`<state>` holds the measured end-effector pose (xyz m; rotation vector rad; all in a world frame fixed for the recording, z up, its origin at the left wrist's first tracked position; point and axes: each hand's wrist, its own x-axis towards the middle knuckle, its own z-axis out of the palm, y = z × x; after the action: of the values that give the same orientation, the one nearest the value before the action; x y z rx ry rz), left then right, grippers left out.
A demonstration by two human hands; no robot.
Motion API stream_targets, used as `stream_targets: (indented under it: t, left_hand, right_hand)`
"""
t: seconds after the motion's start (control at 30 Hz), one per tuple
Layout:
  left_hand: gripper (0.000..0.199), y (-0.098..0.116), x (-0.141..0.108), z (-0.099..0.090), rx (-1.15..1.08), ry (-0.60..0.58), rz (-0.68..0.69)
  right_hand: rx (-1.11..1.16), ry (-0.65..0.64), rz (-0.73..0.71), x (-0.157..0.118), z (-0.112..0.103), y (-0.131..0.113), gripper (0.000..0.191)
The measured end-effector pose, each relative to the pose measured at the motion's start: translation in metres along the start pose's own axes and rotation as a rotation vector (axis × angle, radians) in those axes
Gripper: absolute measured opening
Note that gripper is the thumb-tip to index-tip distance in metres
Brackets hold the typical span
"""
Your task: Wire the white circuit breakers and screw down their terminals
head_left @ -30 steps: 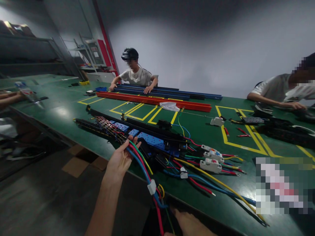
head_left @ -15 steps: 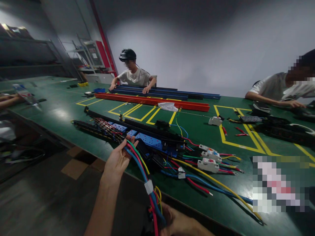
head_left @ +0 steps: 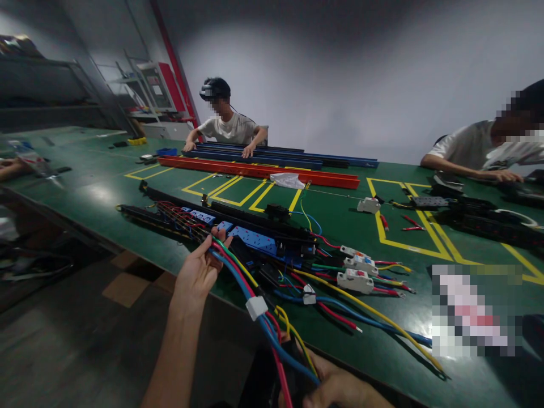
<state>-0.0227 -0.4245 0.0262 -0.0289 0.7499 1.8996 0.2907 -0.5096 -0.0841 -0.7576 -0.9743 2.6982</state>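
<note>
My left hand [head_left: 198,277] is closed round a bundle of red, blue, green and yellow wires [head_left: 238,277] at the table's near edge. A white tie or tape band [head_left: 256,307] wraps the bundle below that grip. At the bottom, my right hand [head_left: 340,382] curls beside the wires' lower ends, against a dark object [head_left: 293,362] I cannot make out. Behind the left hand lies an open black power strip housing [head_left: 170,221] with blue socket modules [head_left: 254,240] and thin red wiring. White circuit breakers [head_left: 355,280] with wire leads rest to its right.
An orange-red metal channel [head_left: 255,171] and dark blue channels [head_left: 340,162] lie across the green table [head_left: 106,198]. Two co-workers [head_left: 229,127] [head_left: 467,150] sit opposite. A loose blue cable and a yellow wire [head_left: 382,320] stretch to the right. White cloth [head_left: 287,180] lies mid-table.
My right hand has moved a little to the right, and the lower part of the wire bundle has swung right with it. My left hand keeps its hold. The view has shifted slightly.
</note>
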Motion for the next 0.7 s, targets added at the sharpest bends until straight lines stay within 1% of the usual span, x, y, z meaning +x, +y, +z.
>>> stream_targets:
  t: [0.13,0.23,0.33,0.4,0.5,0.57,0.63,0.7]
  left_hand:
    - [0.034,0.001,0.005,-0.015,-0.003,-0.061,-0.009]
    - [0.038,0.003,0.009,-0.029,0.015,-0.157,-0.075]
    - [0.039,0.006,0.013,-0.044,0.091,-0.263,-0.172]
    - [0.04,0.007,0.015,-0.054,0.155,-0.303,-0.208]
    - [0.043,0.009,0.019,-0.068,0.267,-0.318,-0.207]
    - [0.043,0.011,0.023,-0.076,0.351,-0.315,-0.2]
    - [0.039,0.014,0.027,-0.083,0.442,-0.315,-0.202]
    - [0.035,0.019,0.029,-0.086,0.529,-0.311,-0.192]
  right_hand:
    - [-0.067,0.022,0.076,-0.023,0.012,-0.037,0.116]
    - [-0.077,0.075,0.022,-0.039,0.021,-0.057,0.129]
    - [-0.126,0.147,-0.04,-0.053,0.026,-0.071,0.13]
    - [-0.19,0.198,-0.066,-0.06,0.027,-0.079,0.13]
    - [-0.268,0.241,-0.064,-0.066,0.025,-0.086,0.132]
    - [-0.271,0.238,-0.035,-0.067,0.022,-0.086,0.131]
    - [-0.265,0.223,-0.024,-0.066,0.02,-0.083,0.126]
    - [-0.292,0.217,-0.043,-0.064,0.018,-0.079,0.119]
